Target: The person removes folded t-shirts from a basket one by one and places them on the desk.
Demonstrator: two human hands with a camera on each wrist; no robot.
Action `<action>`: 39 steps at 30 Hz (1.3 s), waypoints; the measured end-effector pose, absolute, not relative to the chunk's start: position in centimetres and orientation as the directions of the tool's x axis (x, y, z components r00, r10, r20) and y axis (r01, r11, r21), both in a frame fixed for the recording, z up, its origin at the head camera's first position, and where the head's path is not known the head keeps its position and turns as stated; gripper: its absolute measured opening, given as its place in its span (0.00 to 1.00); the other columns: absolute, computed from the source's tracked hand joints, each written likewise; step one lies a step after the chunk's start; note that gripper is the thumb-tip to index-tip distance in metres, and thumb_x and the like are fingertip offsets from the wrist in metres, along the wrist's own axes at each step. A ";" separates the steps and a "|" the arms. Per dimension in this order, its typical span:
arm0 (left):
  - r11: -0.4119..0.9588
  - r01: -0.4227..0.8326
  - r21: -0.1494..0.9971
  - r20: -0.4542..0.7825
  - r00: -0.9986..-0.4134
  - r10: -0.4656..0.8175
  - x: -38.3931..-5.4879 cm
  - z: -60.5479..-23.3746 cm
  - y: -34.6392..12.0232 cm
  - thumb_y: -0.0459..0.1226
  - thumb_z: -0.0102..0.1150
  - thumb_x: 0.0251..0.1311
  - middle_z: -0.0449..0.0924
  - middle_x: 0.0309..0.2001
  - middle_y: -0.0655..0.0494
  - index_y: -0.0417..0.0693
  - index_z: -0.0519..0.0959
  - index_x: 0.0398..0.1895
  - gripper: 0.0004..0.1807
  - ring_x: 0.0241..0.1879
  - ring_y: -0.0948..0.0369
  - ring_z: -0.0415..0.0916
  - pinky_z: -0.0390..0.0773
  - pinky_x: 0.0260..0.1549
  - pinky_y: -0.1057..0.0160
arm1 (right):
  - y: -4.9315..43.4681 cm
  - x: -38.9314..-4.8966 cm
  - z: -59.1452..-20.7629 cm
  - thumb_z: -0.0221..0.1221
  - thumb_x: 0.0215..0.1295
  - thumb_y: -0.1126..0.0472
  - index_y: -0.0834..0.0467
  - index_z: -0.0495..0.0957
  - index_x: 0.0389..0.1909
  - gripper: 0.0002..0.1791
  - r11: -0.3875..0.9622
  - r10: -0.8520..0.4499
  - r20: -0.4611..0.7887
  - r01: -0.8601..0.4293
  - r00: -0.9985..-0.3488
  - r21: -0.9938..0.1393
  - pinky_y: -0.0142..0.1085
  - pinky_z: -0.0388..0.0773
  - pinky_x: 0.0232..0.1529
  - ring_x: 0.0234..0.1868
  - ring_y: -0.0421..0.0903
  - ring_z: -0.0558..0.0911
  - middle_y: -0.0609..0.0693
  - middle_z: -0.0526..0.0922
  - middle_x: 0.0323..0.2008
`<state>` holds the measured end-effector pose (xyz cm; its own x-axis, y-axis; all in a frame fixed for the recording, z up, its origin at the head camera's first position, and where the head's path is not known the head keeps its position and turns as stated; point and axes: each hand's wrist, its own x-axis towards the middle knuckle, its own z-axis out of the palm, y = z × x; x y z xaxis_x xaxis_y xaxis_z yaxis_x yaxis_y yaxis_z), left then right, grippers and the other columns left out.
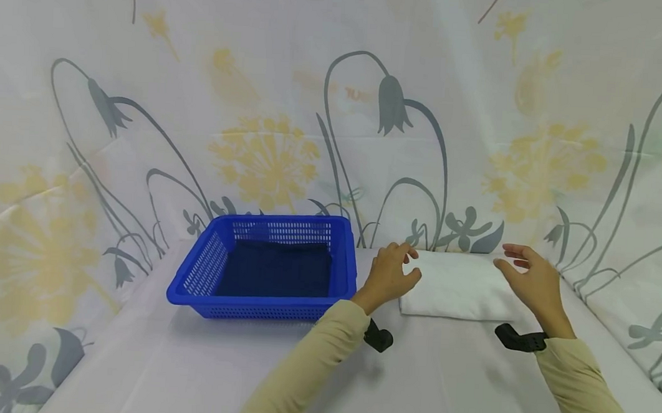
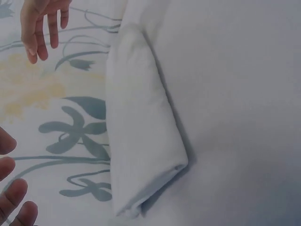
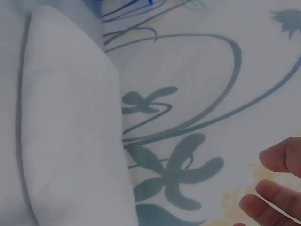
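A white folded cloth (image 1: 458, 288) lies flat on the white table, near the patterned backdrop. My left hand (image 1: 390, 275) hovers at the cloth's left end, fingers loosely bent and nothing in them. Over the right end is my right hand (image 1: 531, 284), also holding nothing, its thumb apart from the fingers. The left wrist view shows the folded cloth (image 2: 141, 122) with layered edges at its near end, and the right hand (image 2: 44, 23) beyond it. In the right wrist view, the fingers (image 3: 270, 207) of the right hand are off to the side of the cloth (image 3: 73, 127).
To the left stands a blue plastic basket (image 1: 270, 302) with perforated walls. Dark navy cloth (image 1: 277, 269) lies flat inside it. A white sheet (image 1: 336, 107) printed with flowers hangs behind the table (image 1: 411, 385). Each wrist wears a black strapped device.
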<state>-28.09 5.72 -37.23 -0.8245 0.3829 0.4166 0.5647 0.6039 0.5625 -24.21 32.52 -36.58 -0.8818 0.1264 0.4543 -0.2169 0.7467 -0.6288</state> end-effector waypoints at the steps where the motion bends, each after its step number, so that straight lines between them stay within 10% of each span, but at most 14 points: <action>1: 0.610 0.576 0.543 0.431 -0.815 0.386 -27.9 -37.1 5.6 0.39 0.58 0.59 0.73 0.41 0.54 0.50 0.79 0.45 0.11 0.39 0.60 0.67 0.65 0.36 0.67 | 32.4 -23.9 -36.3 0.55 0.70 0.53 0.67 0.71 0.61 0.26 0.754 0.119 0.460 -0.222 -0.880 -0.619 0.60 0.69 0.45 0.53 0.70 0.73 0.68 0.76 0.55; 10: 0.648 0.646 0.404 0.482 -0.752 0.449 -26.5 -35.7 4.2 0.39 0.59 0.61 0.71 0.40 0.55 0.49 0.77 0.48 0.13 0.38 0.60 0.66 0.66 0.33 0.68 | 30.4 -22.1 -34.4 0.58 0.68 0.55 0.65 0.74 0.60 0.24 0.774 0.064 0.539 -0.300 -0.840 -0.558 0.54 0.70 0.40 0.51 0.66 0.76 0.65 0.79 0.53; 24: 0.617 0.704 0.351 0.541 -0.690 0.480 -24.7 -34.7 -0.1 0.35 0.61 0.57 0.72 0.38 0.54 0.47 0.78 0.45 0.12 0.37 0.58 0.68 0.67 0.34 0.64 | 26.7 -20.3 -33.4 0.63 0.63 0.59 0.59 0.77 0.58 0.22 0.721 -0.002 0.607 -0.422 -0.794 -0.549 0.36 0.66 0.43 0.46 0.22 0.70 0.57 0.81 0.51; 39: 0.627 0.662 0.411 0.506 -0.737 0.447 -23.5 -34.5 -5.2 0.35 0.60 0.58 0.75 0.42 0.48 0.45 0.77 0.48 0.14 0.40 0.54 0.68 0.71 0.38 0.56 | 22.9 -19.9 -33.0 0.64 0.63 0.60 0.58 0.75 0.59 0.23 0.670 -0.129 0.591 -0.510 -0.796 -0.540 0.39 0.68 0.44 0.48 0.46 0.78 0.54 0.81 0.50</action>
